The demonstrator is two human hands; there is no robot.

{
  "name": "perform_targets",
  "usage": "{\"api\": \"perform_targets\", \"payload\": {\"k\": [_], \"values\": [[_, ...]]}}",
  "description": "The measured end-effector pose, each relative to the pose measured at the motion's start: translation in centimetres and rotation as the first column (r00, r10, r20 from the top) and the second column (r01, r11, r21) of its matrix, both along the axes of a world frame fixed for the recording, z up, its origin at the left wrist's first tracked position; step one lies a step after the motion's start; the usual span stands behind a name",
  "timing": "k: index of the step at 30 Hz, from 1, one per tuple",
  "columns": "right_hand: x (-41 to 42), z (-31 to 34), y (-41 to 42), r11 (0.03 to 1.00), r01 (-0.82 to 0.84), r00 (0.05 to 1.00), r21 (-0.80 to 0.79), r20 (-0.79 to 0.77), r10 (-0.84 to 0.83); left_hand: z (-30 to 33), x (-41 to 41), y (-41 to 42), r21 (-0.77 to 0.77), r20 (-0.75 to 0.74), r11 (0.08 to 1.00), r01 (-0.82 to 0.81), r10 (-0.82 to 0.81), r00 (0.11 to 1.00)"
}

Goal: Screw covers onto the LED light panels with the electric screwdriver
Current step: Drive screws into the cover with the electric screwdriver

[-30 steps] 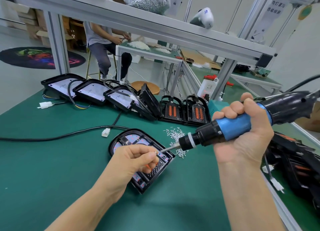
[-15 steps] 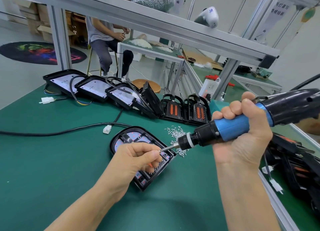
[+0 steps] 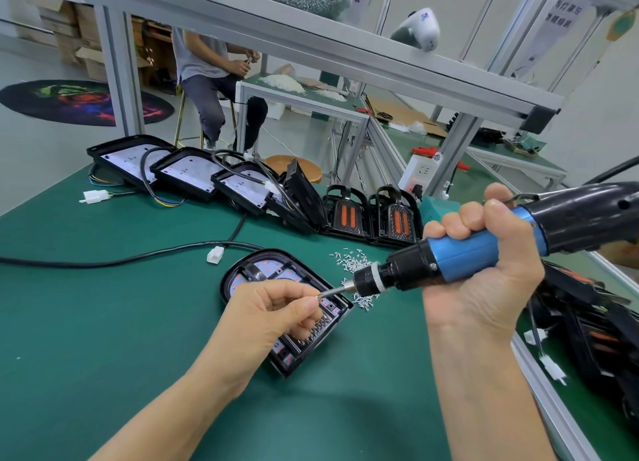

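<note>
A black LED light panel (image 3: 257,270) with a clear cover lies flat on the green mat in the middle. My left hand (image 3: 273,313) hovers over its right half and pinches a small screw at the tip of the screwdriver bit. My right hand (image 3: 484,270) grips the blue-and-black electric screwdriver (image 3: 460,256), held nearly level with its bit pointing left at my left fingertips. A loose pile of small silver screws (image 3: 352,263) lies just right of the panel.
Open white-faced panels (image 3: 186,170) with cables line the back, then two with orange lenses (image 3: 345,215). A black cable with white connector (image 3: 216,254) crosses the mat. Black parts (image 3: 587,326) are heaped at right. A person sits at another table (image 3: 301,96) behind.
The scene holds almost still. The screwdriver's bit has stayed at my left fingertips, and both hands shifted only slightly with the camera.
</note>
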State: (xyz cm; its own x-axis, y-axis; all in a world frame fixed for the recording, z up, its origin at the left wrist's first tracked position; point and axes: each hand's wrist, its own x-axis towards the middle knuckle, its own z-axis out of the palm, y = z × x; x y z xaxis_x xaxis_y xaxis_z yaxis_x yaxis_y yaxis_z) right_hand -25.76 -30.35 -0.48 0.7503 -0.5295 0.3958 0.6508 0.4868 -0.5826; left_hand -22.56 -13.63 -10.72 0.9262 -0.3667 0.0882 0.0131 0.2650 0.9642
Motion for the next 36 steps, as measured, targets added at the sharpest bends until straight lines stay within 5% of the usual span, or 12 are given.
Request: {"api": "perform_targets", "payload": {"k": [9, 15, 25, 29, 34, 36], "values": [[0.1, -0.3, 0.1, 1.0, 0.014, 1.0, 0.008, 0.004, -0.014, 0.0, -0.3, -0.3, -0.038, 0.029, 0.996, -0.083, 0.085, 0.996], [0.6, -0.8, 0.7, 0.996, 0.057, 0.998, 0.071, -0.003, -0.057, -0.2, -0.6, -0.4, 0.058, 0.211, 0.972, -0.229, 0.212, 0.954], [1.5, -2.4, 0.0, 0.985, 0.023, 1.0, 0.174, -0.024, -0.019, -1.2, 1.9, 1.4, 0.187, 0.32, 0.949, -0.253, 0.185, 0.929], [2.4, -2.3, -0.3, 0.989, 0.009, 1.0, 0.145, -0.015, -0.007, -2.7, 5.3, 3.7, 0.475, 0.278, 0.787, -0.395, 0.291, 0.915], [4.8, -2.8, 0.6, 0.996, 0.063, 0.995, 0.062, -0.075, -0.059, -2.9, 7.9, 3.3, 0.879, 0.092, 0.452, -0.15, 0.148, 0.985], [5.8, -3.1, 1.1, 0.996, 0.092, 0.99, 0.005, -0.108, -0.091, -2.8, 8.5, 2.8, 0.895, 0.09, 0.426, -0.131, 0.116, 0.989]]}}
